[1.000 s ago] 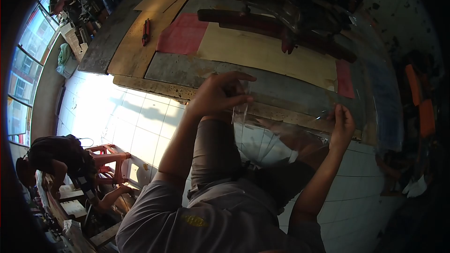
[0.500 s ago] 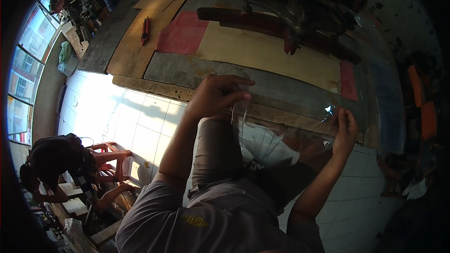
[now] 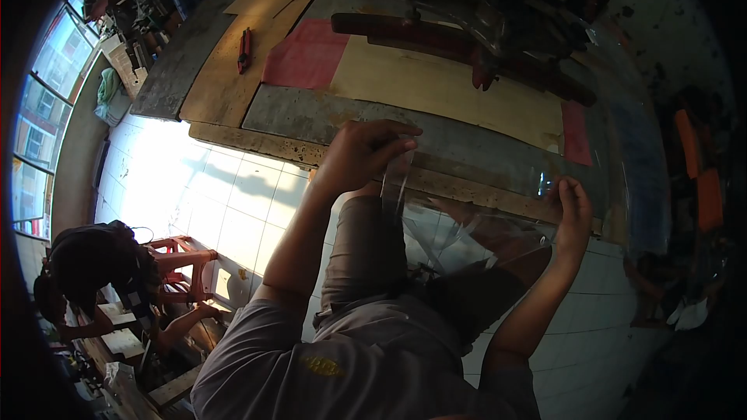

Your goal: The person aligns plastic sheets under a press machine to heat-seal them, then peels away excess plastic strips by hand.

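Observation:
A clear plastic sheet [image 3: 447, 237] stretches between my two hands along the front edge of the bench, hanging down over my lap. My left hand [image 3: 364, 154] pinches its left end between thumb and fingers, where a folded edge catches the light. At the sheet's other end, my right hand [image 3: 573, 214] has its fingers closed on the border. Beyond the sheet lies a pale yellow strip [image 3: 443, 89] with a red piece [image 3: 303, 54] at its left end and another red piece [image 3: 576, 134] at its right, on a grey board [image 3: 303, 113].
A long dark red bar [image 3: 405, 31] of a machine spans above the strip. A red utility knife [image 3: 245, 50] lies on brown board at the left. Another person [image 3: 97, 272] bends over near a red stool [image 3: 187, 264] at lower left.
The sheet's left edge beneath my left hand has turned and shows a longer bright strip. Both hands stay nearly in place, still pinching the sheet.

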A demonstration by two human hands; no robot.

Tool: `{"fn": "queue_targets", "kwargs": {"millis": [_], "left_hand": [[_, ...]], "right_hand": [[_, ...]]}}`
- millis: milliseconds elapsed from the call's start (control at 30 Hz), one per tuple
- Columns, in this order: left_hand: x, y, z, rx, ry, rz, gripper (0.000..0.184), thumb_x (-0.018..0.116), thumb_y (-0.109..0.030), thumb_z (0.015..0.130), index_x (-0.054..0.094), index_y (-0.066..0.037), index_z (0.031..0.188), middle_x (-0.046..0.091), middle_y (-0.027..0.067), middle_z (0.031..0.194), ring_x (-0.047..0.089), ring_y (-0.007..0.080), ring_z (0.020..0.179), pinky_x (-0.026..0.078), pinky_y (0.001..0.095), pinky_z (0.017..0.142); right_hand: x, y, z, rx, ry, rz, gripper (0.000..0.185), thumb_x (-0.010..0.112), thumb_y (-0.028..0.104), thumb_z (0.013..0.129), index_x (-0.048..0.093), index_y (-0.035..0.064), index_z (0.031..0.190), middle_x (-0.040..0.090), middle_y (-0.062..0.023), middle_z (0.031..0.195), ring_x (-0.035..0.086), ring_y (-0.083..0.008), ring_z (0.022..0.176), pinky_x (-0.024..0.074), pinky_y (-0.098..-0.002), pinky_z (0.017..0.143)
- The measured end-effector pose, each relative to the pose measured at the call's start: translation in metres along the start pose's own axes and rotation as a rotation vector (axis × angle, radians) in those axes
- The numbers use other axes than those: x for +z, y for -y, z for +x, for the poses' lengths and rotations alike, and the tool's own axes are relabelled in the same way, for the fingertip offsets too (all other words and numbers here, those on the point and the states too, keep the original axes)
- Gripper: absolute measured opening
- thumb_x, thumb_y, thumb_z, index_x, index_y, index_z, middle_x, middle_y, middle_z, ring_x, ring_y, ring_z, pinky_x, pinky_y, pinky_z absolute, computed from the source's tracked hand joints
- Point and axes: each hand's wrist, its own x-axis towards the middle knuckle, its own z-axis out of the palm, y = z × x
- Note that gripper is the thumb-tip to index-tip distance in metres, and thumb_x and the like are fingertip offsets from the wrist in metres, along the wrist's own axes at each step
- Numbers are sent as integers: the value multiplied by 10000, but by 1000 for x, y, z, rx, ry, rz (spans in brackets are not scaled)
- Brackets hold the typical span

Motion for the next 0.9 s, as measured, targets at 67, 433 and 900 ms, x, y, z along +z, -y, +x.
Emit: {"fn": "queue_targets", "kwargs": {"millis": [67, 433, 900], "left_hand": [[-1, -2, 1, 12, 0, 17, 237, 770, -231, 944, 796, -100, 1140, 796, 111, 920, 776, 160, 847, 600, 298, 755], [7, -66, -16, 213, 166, 22, 190, 789, -165, 915, 792, -82, 1086, 793, 91, 883, 772, 152, 791, 602, 301, 693], [23, -101, -37, -124, 146, -301, 285, 659, -141, 1031, 649, 46, 1245, 789, 138, 913, 764, 154, 876, 593, 285, 754]], "right_hand": [[-2, 8, -1, -74, 11, -130, 331, 676, 290, 1025, 687, 31, 1231, 708, -41, 1019, 660, -159, 1011, 482, -307, 900], [101, 83, -45, -512, 399, -475, 326, 782, 240, 934, 708, 36, 1177, 747, -97, 1117, 687, -196, 1047, 509, -359, 918], [97, 85, -65, -378, 254, -231, 101, 752, 117, 946, 759, 30, 997, 775, -48, 864, 709, -108, 753, 465, -257, 622]]}}
